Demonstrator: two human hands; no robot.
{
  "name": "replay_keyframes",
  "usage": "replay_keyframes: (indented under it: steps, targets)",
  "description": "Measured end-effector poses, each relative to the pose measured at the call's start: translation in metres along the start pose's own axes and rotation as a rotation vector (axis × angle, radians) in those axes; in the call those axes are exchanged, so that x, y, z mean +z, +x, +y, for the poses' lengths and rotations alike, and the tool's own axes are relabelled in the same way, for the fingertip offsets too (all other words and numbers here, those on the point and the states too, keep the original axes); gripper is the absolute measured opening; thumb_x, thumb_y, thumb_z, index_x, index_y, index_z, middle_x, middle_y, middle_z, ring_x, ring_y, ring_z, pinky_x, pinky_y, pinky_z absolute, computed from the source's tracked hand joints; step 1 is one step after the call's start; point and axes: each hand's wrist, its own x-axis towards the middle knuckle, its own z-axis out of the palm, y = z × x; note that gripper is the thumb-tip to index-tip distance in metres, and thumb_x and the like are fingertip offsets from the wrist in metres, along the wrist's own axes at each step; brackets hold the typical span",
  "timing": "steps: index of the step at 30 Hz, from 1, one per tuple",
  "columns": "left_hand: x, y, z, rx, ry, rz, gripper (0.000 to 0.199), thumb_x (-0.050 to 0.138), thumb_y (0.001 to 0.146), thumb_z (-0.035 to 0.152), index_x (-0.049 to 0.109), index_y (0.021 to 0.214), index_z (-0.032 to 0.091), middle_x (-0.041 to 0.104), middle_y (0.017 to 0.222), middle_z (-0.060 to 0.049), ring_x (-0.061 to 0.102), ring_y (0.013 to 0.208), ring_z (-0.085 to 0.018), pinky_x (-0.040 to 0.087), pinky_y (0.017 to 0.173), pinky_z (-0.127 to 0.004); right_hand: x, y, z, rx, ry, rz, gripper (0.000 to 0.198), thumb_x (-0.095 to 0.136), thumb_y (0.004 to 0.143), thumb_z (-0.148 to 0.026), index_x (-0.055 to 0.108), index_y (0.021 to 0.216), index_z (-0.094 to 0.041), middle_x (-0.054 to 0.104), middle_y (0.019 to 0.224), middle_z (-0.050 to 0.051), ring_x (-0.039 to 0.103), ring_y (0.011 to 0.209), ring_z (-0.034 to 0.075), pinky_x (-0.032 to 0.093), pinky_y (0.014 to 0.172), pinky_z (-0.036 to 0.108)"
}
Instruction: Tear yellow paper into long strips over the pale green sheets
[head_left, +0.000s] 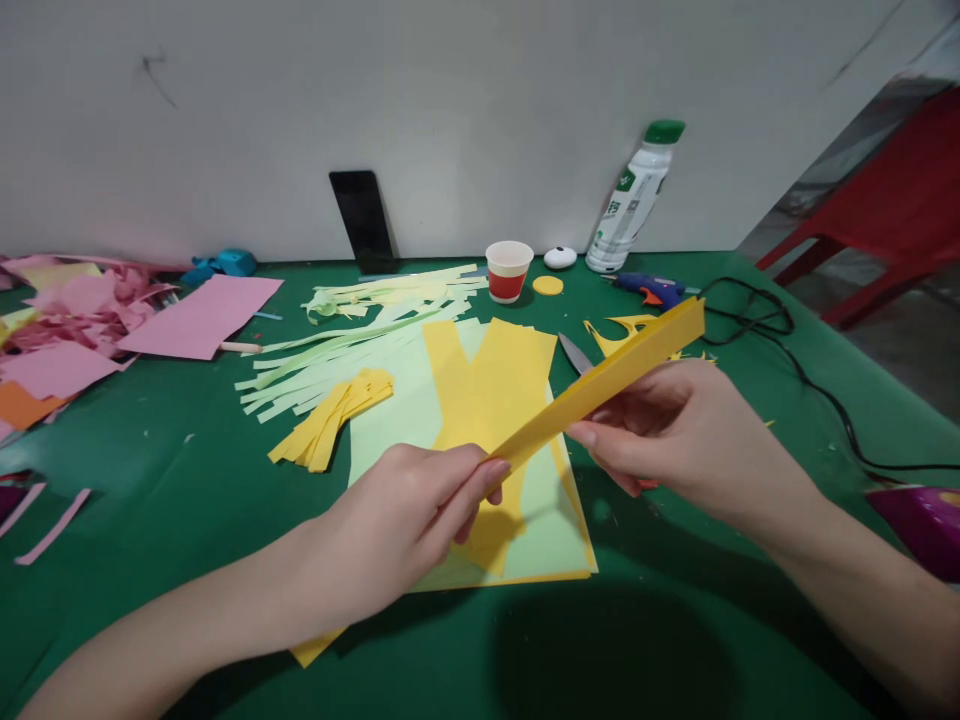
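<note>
A folded strip of yellow paper (600, 385) slants up to the right above the table, its layers stacked. My left hand (420, 510) pinches its lower end between thumb and fingers. Around the strip's lower edge, nearer the upper end, my right hand (675, 430) is closed. A scissors blade (574, 353) shows behind the strip; a bit of red peeks out below my right hand, and I cannot tell whether the scissors lie on the table. Under both hands, yellow paper pieces (491, 370) lie on pale green sheets (390, 420).
Fringed green strips (330, 370) and a yellow strip bundle (334, 415) lie left. Pink paper (202, 315) is farther left. Behind stand a phone (364, 220), a paper cup (508, 272) and a bottle (634, 200). A glue gun (649, 288) with its cord lies right.
</note>
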Motion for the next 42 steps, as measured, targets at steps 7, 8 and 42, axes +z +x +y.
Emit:
replay_keyframes:
  steps: [7,8,42]
  targets:
    - [-0.003,0.002,0.001,-0.033,-0.12,-0.027,0.034,0.028,0.09,0.03,0.053,0.071,0.016,0.048,0.045,0.006,0.046,0.039,-0.005,0.038,0.047,-0.015,-0.015,0.0,-0.002,-0.04,-0.002,0.148,0.008,0.059,0.068,-0.021,0.063,0.074,-0.017,0.044,0.037,-0.007,0.038,0.029,0.005,0.029,0.029,0.02]
    - [-0.004,0.002,0.001,-0.043,-0.138,-0.034,0.035,0.028,0.09,0.03,0.053,0.071,0.016,0.048,0.044,0.006,0.046,0.039,-0.005,0.039,0.048,-0.015,-0.018,0.0,-0.002,-0.049,0.009,0.169,0.008,0.06,0.068,-0.02,0.064,0.074,-0.017,0.044,0.037,-0.007,0.038,0.029,0.005,0.029,0.03,0.02]
    - [0.004,0.014,-0.008,-0.164,-0.695,-0.14,0.024,0.041,0.087,0.037,0.052,0.081,0.016,0.051,0.065,0.005,0.056,0.058,-0.008,0.046,0.06,-0.02,0.016,0.005,0.018,0.063,0.201,-0.106,0.02,0.061,0.071,-0.029,0.051,0.087,-0.02,0.055,0.075,-0.003,0.043,0.043,0.002,0.036,0.036,0.015]
